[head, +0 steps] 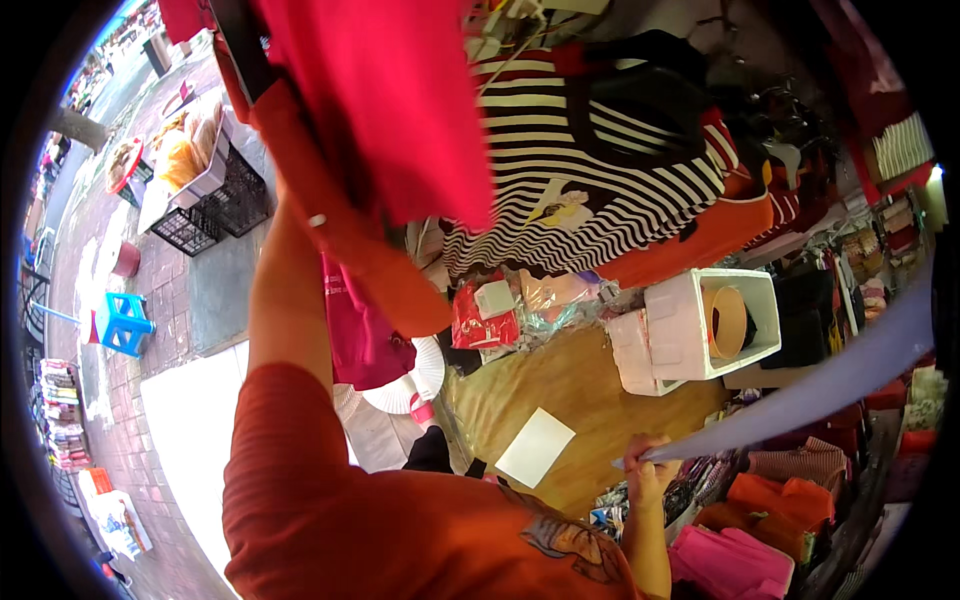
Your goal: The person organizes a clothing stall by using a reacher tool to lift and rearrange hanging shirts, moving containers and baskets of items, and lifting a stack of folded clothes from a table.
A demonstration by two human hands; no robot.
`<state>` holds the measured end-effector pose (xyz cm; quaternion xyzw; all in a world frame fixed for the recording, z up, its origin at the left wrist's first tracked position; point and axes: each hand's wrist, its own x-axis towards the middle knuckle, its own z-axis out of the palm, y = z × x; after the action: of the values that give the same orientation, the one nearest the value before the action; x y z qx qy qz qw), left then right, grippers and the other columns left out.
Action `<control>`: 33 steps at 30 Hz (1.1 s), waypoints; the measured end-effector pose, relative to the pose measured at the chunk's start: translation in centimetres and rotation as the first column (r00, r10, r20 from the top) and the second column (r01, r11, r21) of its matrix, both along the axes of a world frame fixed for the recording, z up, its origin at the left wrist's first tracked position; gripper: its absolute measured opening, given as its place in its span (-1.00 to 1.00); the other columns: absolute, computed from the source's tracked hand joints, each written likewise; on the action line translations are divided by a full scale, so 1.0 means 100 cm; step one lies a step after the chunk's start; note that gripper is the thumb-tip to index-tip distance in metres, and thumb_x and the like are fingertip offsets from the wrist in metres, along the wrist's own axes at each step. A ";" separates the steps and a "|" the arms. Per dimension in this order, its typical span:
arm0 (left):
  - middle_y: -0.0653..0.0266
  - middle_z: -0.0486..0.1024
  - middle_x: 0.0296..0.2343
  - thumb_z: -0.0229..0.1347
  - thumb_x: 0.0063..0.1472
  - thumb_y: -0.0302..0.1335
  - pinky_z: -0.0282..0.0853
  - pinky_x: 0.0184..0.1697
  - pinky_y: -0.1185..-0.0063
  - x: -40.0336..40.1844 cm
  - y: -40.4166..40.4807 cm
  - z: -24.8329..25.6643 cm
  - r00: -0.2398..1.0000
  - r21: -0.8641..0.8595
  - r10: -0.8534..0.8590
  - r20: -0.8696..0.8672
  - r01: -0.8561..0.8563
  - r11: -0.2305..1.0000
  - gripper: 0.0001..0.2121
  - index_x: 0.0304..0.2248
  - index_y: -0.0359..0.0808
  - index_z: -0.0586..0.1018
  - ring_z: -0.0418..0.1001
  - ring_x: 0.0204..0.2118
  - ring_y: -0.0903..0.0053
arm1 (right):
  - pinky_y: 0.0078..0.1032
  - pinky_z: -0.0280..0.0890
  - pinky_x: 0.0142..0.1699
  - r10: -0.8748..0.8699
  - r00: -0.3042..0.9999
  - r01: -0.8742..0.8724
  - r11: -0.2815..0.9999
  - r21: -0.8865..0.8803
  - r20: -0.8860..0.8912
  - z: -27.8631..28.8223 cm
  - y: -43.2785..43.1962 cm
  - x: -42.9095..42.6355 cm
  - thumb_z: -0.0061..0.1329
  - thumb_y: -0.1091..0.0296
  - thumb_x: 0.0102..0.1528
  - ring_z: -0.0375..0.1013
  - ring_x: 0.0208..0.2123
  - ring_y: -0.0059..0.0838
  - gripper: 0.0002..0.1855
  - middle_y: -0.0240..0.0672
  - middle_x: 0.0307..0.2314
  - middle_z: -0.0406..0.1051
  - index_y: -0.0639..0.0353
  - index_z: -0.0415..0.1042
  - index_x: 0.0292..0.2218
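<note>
My right hand is closed around the narrow end of a long blue-grey strip or pole, which slants up to the right and is too blurred to name. My left arm is raised. Its hand is hidden behind an orange-red garment and a bright red garment, both hanging close before me. Whether that hand holds either one cannot be seen. Below them hangs a magenta garment with printing. A black-and-white striped knit top with a flower motif hangs beyond the red cloth.
A white foam box holds an orange round container. Plastic-wrapped packets lie near a brown floor with a white sheet. Folded clothes are piled at lower right. Outside stand a blue stool and black crates.
</note>
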<state>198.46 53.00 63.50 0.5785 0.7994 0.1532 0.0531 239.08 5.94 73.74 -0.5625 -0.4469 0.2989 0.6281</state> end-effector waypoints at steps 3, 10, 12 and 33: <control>-0.05 0.20 -0.10 -0.09 0.02 -0.44 0.18 -0.08 0.35 -0.021 -0.066 -0.063 0.992 0.184 -0.114 0.054 0.102 0.978 -0.50 -0.03 -0.38 0.09 0.25 -0.10 0.12 | -0.68 -0.03 -0.70 -0.136 0.990 0.137 0.990 -0.012 0.047 -0.016 -0.017 0.006 0.06 -0.04 -0.17 0.13 -0.76 -0.63 -0.52 -0.42 -0.79 0.13 0.24 0.22 -0.54; -0.07 0.26 -0.15 -0.04 -0.04 -0.50 0.16 -0.06 0.38 -0.066 -0.255 -0.213 0.818 0.257 -0.386 0.426 0.300 0.919 -0.52 -0.07 -0.44 0.18 0.24 -0.11 0.12 | -0.56 0.10 -0.60 -0.166 0.969 0.173 0.985 -0.022 0.183 -0.035 -0.056 0.018 -0.02 0.31 -0.28 0.25 -0.73 -0.45 -0.81 -0.30 -0.77 0.23 0.20 0.27 -0.69; -0.14 0.21 -0.13 -0.02 -0.09 -0.51 0.04 0.02 0.35 -0.011 -0.341 -0.188 0.922 0.133 -0.323 0.212 0.300 0.945 -0.46 -0.05 -0.44 0.19 0.16 -0.07 0.06 | -0.66 0.06 -0.60 -0.282 0.949 0.265 0.956 0.129 0.140 -0.043 -0.093 0.023 -0.12 0.43 -0.21 0.17 -0.68 -0.61 -0.88 -0.40 -0.72 0.20 0.23 0.22 -0.66; 0.08 0.36 -0.28 -0.03 -0.02 -0.47 0.25 -0.24 0.51 0.290 -0.426 -0.205 0.385 -0.537 -0.744 0.547 0.843 0.041 -0.63 -0.18 -0.45 0.32 0.35 -0.41 0.33 | -0.37 0.25 -0.31 -0.340 -0.455 0.851 -0.438 0.289 0.823 0.198 -0.598 0.016 -0.09 0.23 -0.06 0.39 -0.40 -0.19 -0.64 -0.16 -0.46 0.39 -0.07 0.33 -0.15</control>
<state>227.48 10.43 43.01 0.8257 0.3168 -0.2194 0.4120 240.63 -53.86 93.49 -0.8913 0.1386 -0.4166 0.1130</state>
